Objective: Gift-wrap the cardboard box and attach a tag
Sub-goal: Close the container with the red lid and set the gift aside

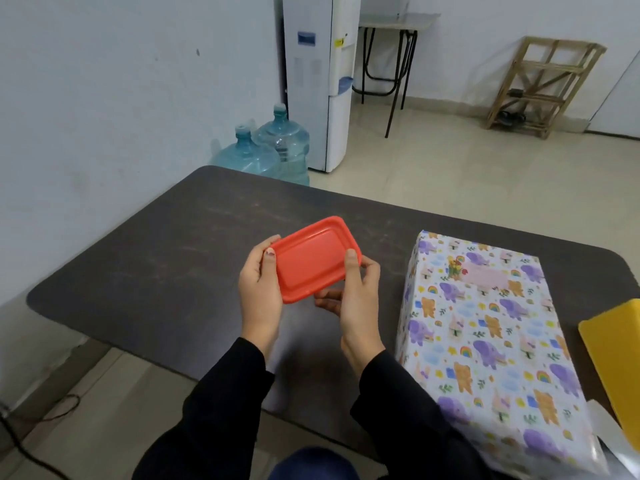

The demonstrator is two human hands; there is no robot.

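Wrapping looks finished; both hands are busy with a red lid, not the box.

Closest to me, the left hand point(259, 289) and right hand point(356, 296) each grip an end of a red plastic lid point(311, 259), thumbs on top and fingers curled beneath, holding it above the dark surface point(156, 254). I cannot tell whether a tub sits under it. Just to the right lies the box point(485, 341), fully covered in animal-print paper, with a pale pink tag point(485, 273) on its far top. A yellow board point(616, 368) pokes in beyond it. I'd judge this the tidying stage; next she need only set the lid down and check that the tag holds. Farther off stand water bottles point(263, 150) and a dispenser point(322, 81).
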